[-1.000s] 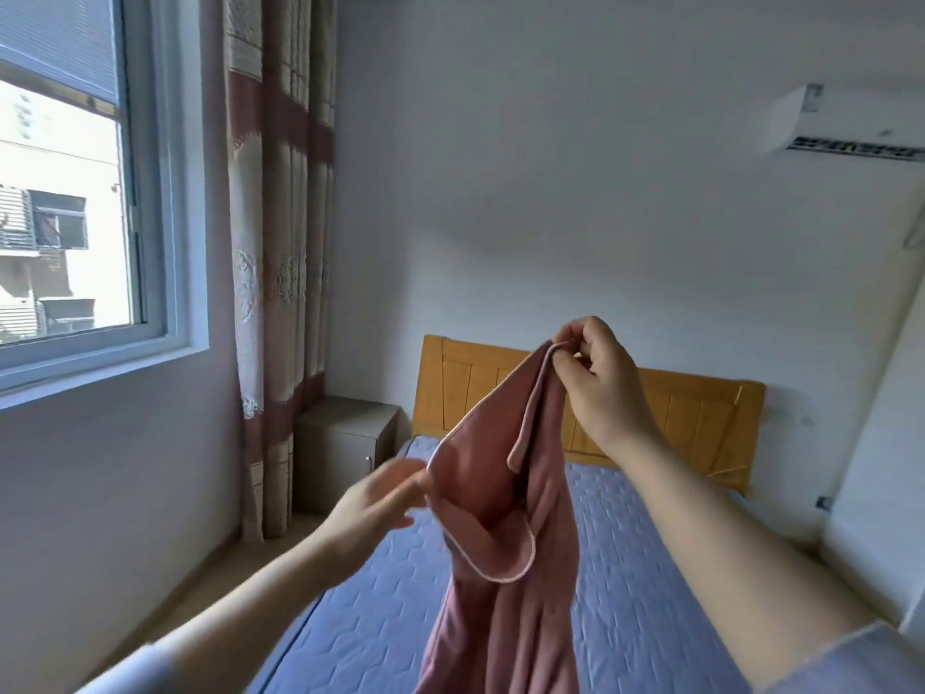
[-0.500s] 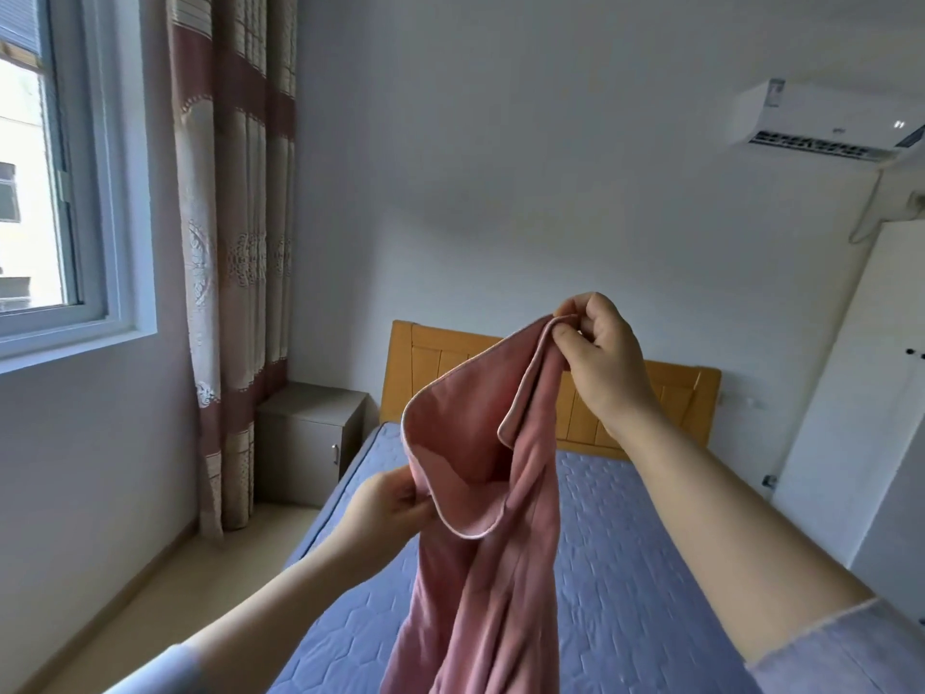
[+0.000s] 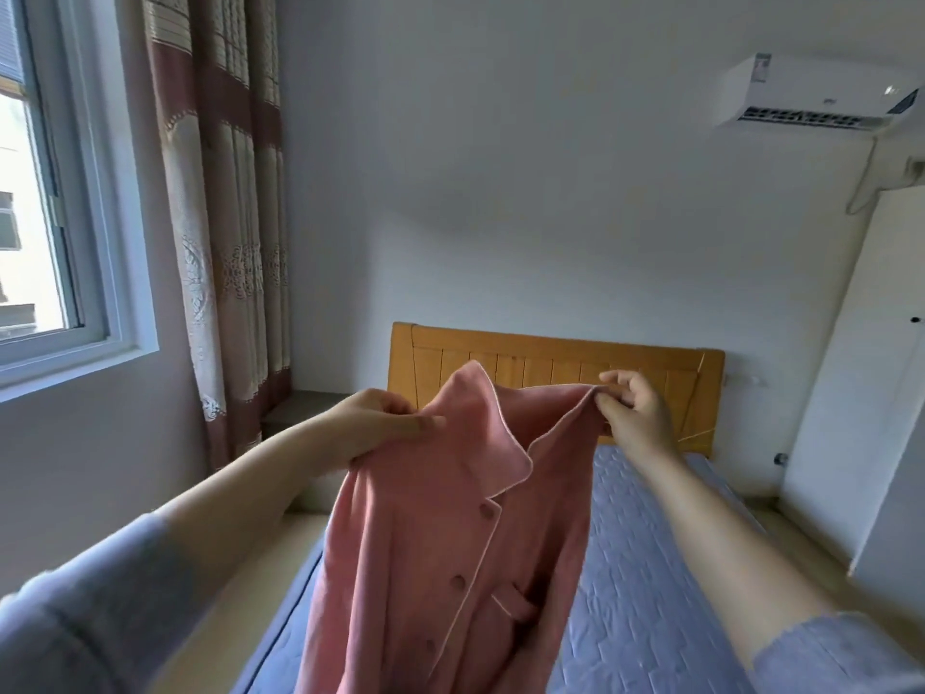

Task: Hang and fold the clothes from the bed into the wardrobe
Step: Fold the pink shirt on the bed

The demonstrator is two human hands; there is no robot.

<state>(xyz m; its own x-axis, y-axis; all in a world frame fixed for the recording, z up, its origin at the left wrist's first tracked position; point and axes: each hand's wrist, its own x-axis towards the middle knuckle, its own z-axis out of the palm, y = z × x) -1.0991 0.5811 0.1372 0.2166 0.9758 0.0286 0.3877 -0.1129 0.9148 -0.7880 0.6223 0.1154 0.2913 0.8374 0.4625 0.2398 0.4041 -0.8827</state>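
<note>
Pink buttoned shirt [image 3: 450, 568] — held up, hanging.

Both arms reached forward and up, bare from the pushed-back grey-blue sleeves to the wrists, the left forearm [image 3: 260, 473] rising from the lower left and the right forearm [image 3: 701, 533] from the lower right. The left hand [image 3: 380, 423] gripped the pink shirt [image 3: 450, 568] at one shoulder beside the collar, thumb stretched flat across the cloth and fingers curled. The right hand [image 3: 633, 418], about level with the left and well apart from it, pinched the other shoulder between thumb and fingertips, with its back turned toward the camera.
</note>
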